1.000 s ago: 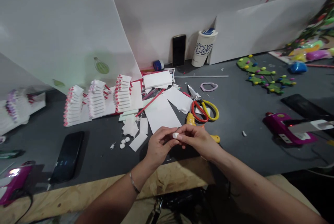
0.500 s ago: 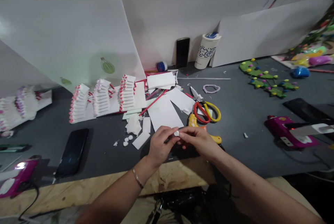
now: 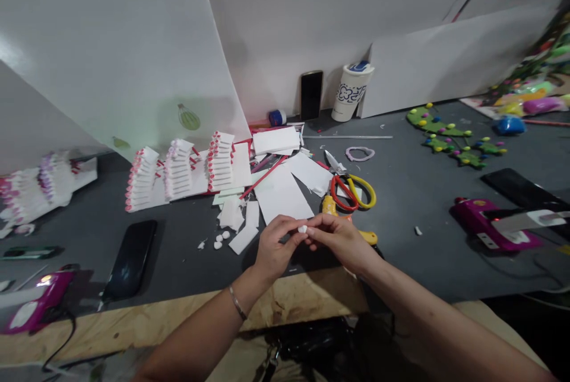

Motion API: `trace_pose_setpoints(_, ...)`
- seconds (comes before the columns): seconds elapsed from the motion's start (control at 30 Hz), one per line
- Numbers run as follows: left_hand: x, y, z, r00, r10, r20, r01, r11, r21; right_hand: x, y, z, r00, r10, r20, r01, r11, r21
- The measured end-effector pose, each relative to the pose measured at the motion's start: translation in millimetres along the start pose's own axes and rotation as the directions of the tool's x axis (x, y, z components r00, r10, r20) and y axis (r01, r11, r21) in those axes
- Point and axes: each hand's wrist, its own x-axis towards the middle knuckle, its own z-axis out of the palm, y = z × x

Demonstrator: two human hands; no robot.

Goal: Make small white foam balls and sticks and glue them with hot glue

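Currently | small white lump point(image 3: 303, 229) — unpatterned, partly covered | left fingers point(image 3: 287, 225), right fingers point(image 3: 319, 236) — both pinching it

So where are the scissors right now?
In the head view, the scissors lie right of centre, beyond the right hand, with white sheets to their left and a lilac ring beyond the handles.

A left hand point(image 3: 271, 249) and a right hand point(image 3: 342, 240) meet above the near side of a worktable point(image 3: 401, 198), a pellet point(image 3: 303, 229) between them; to their left lie loose pellets point(image 3: 218, 245) and, farther left, a phone point(image 3: 131, 260); beyond the hands spread paper sheets point(image 3: 281, 195), with bundled slips point(image 3: 179, 174) to their left; scissors point(image 3: 340, 180) lie just beyond the right hand; at the back, a second phone point(image 3: 311, 95) stands left of a cup point(image 3: 351, 94).
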Motion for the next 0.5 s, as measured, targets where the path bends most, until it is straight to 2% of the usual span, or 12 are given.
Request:
trace_pose_setpoints(0.23, -3.2, -1.0, 2.1, 0.998, 0.04, -0.039, -0.037, 0.996, 0.083, -5.3, 1.8, 4.8, 0.999, -0.015, -0.036, 0.014, 0.999, -0.051)
trace_pose_setpoints(0.5, -4.8, -6.5, 2.3, 0.988, 0.154, -0.021, -0.146, 0.967, 0.206, -9.4, 6.0, 3.5, 1.0, -0.007, -0.006, 0.008, 0.999, 0.046)
